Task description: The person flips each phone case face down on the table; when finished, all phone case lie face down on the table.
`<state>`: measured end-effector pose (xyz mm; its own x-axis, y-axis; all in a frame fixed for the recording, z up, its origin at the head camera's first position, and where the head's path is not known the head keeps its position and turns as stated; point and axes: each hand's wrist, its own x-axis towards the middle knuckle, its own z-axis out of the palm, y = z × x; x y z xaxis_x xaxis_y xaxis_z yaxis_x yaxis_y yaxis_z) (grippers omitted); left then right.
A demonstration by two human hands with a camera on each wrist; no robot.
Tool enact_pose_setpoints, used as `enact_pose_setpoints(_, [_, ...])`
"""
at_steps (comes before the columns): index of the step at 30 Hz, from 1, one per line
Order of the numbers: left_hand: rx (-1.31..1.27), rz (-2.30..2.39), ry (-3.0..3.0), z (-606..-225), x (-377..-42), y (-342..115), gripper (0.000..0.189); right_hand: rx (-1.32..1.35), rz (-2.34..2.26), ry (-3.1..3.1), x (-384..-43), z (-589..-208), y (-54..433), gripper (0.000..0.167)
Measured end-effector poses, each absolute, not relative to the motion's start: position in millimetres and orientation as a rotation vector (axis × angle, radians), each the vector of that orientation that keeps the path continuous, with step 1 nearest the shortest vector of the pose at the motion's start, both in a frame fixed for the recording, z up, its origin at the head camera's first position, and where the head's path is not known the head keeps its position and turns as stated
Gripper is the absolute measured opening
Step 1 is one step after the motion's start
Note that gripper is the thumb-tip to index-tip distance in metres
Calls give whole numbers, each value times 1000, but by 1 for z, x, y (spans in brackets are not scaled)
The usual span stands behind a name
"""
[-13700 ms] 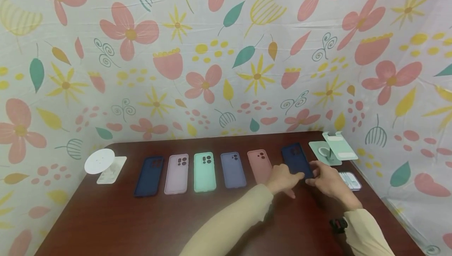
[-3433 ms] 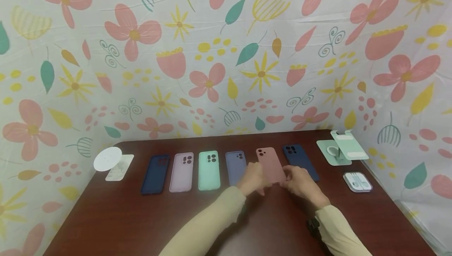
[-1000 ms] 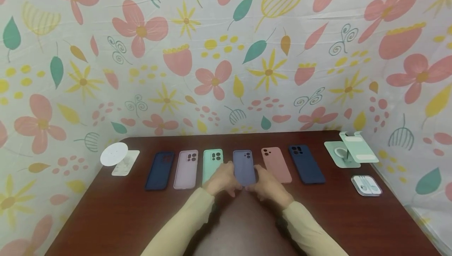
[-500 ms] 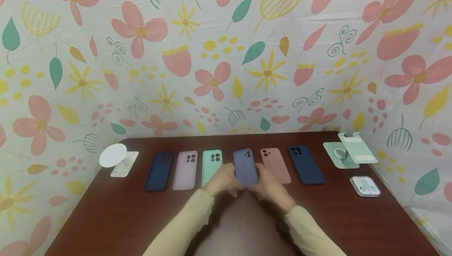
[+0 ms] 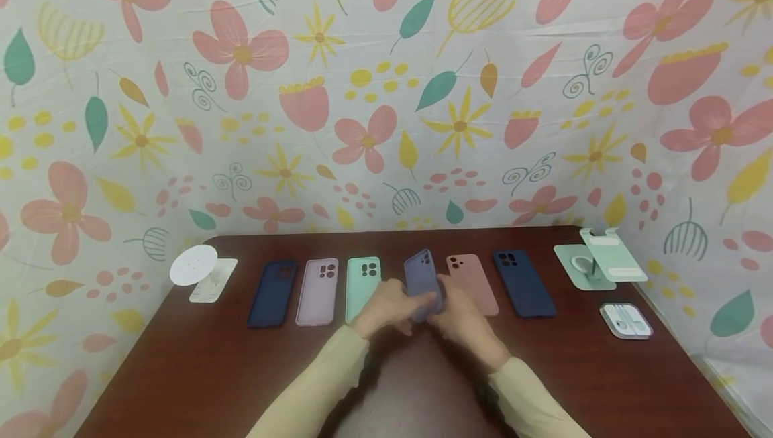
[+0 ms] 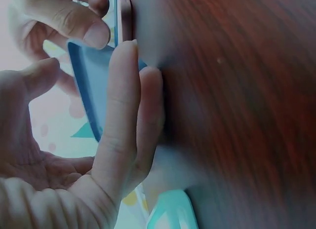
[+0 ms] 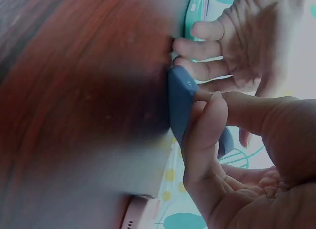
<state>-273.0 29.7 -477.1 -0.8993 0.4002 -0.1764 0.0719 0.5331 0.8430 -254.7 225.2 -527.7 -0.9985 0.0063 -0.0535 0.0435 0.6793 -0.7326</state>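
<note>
A slate-blue phone case [image 5: 417, 274] is tipped up off the table between the hands, its camera cutouts at the far end. My right hand [image 5: 461, 314] pinches its near end between thumb and fingers; the right wrist view shows this pinch on the case [image 7: 181, 103]. My left hand [image 5: 386, 307] lies along the other side, thumb reaching across the case's face in the head view. In the left wrist view the left fingers [image 6: 121, 100] are straight beside the case [image 6: 91, 81], the thumb apart from it. Left of that hand lies a mint phone case [image 5: 361, 280], right a pink one [image 5: 474, 287].
Further left lie a lilac case [image 5: 317, 294] and a navy case [image 5: 272, 297]; another navy case [image 5: 525, 284] lies right. A white round-topped stand [image 5: 193, 265] is at the left edge. A mint folding stand [image 5: 610, 257] and boxed earphones [image 5: 627, 320] are at the right.
Earlier the hands were at the right navy case, then the pink one, then the slate-blue one. In the last second the slate-blue case has gone from flat to tilted.
</note>
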Motion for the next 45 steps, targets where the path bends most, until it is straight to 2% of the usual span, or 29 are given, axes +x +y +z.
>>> enact_pose_setpoints(2, [376,1329,2417,-479,-274,32,64,30,-1243,2852,-252,-524,223,97])
enact_pose_setpoints(7, [356,1361,2389,-478,-273,36,72,4,-1271,2854,-226,-482,205,86])
enact_pose_setpoints(12, [306,1447,2284,-476,-273,36,62,-4,-1266,2863,-212,-461,195,84])
enact_pose_setpoints(18, [230,1526,2138,-473,-275,33,54,9,-1302,2813,-216,-468,195,86])
enact_pose_setpoints(27, [183,1580,2070,-469,-279,23,68,-16,-1301,2714,-225,-481,198,75])
enact_pose_setpoints(35, [194,1701,2170,-466,-281,17,41,-5,-1252,2681,-229,-483,198,75])
enact_pose_setpoints(45, [192,1666,2232,-463,-277,5,38,3,-1201,2683,-232,-482,196,76])
